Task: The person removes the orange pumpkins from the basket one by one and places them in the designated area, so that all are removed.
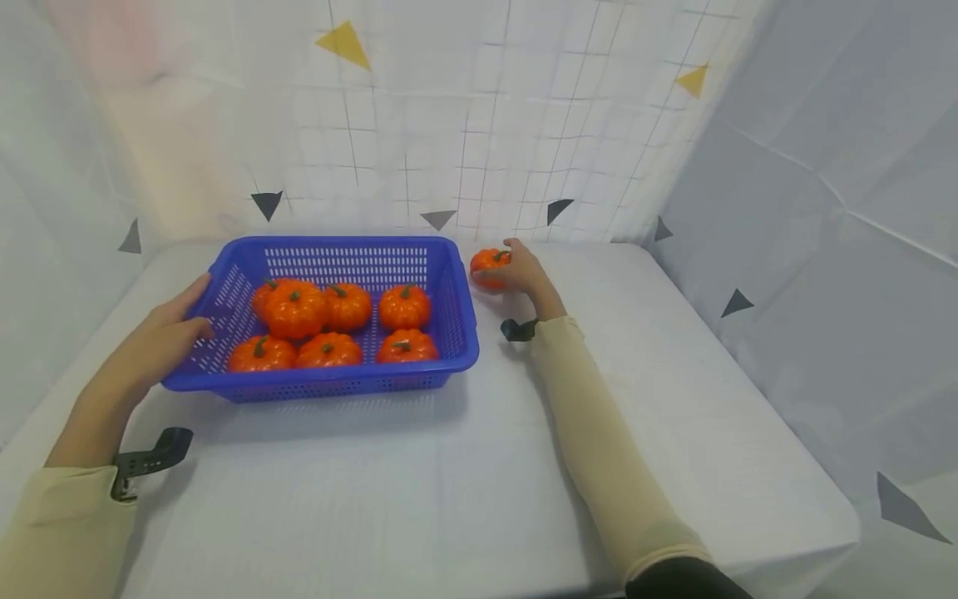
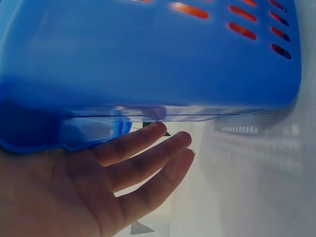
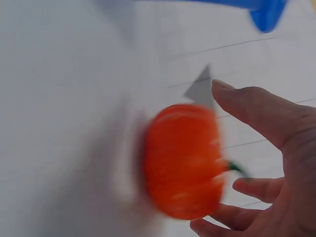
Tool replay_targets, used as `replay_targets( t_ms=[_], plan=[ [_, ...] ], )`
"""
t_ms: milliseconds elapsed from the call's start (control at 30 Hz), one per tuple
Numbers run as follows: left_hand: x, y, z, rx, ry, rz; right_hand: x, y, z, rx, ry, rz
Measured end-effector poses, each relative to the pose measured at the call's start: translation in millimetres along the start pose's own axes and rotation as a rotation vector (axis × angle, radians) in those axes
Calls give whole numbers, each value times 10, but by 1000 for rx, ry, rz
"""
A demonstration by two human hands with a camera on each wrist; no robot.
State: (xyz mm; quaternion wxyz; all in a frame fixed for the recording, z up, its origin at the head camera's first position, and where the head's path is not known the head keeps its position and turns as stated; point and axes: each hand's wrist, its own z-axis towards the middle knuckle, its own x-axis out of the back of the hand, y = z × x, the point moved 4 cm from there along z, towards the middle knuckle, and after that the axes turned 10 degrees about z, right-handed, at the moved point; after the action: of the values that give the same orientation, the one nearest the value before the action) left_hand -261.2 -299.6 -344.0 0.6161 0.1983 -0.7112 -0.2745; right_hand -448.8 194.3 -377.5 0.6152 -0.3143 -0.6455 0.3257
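Note:
A blue plastic basket (image 1: 322, 384) with slotted sides stands on the white table, with several small orange pumpkins (image 1: 297, 309) inside. My left hand (image 1: 159, 341) is at the basket's left rim. In the left wrist view the fingers (image 2: 148, 170) are spread and fairly straight by the basket's outer wall (image 2: 148, 59); the thumb is hidden there. Right of the basket, one more orange pumpkin (image 1: 488, 264) with a green stem sits on the table. My right hand (image 1: 524, 273) is over it, thumb and fingers apart. In the right wrist view the pumpkin (image 3: 182, 163) is blurred, between thumb and fingers.
The white table (image 1: 644, 433) extends to the front and right. Behind it hangs a white sheet with grid lines (image 1: 464, 125) and yellow and grey triangles. Another pale sheet (image 1: 838, 208) hangs along the right side.

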Motion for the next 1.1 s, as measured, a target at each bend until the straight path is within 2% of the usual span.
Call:
replay_targets(
  t_ms=[267, 333, 433, 667, 833, 967, 1100],
  plan=[
    [-20, -47, 5, 2, 8, -4, 153, -585, -279, 125, 93, -56],
    [-38, -60, 14, -8, 18, -20, 180, -764, -367, 180, 109, -60],
    [-67, -77, 19, -13, 27, -40, 172, -1045, -524, 270, 84, -42],
    [-21, -35, 28, -5, 22, -29, -12, -1668, -709, 419, -137, -22],
    [3, -39, 64, 7, 20, -27, -226, -2097, -766, 555, -341, -48],
    [-5, -61, 81, 8, 30, -28, -470, -2322, -803, 623, -545, 61],
    [-21, -75, 73, 16, 29, -37, -745, -2413, -820, 613, -724, 162]
  ],
)
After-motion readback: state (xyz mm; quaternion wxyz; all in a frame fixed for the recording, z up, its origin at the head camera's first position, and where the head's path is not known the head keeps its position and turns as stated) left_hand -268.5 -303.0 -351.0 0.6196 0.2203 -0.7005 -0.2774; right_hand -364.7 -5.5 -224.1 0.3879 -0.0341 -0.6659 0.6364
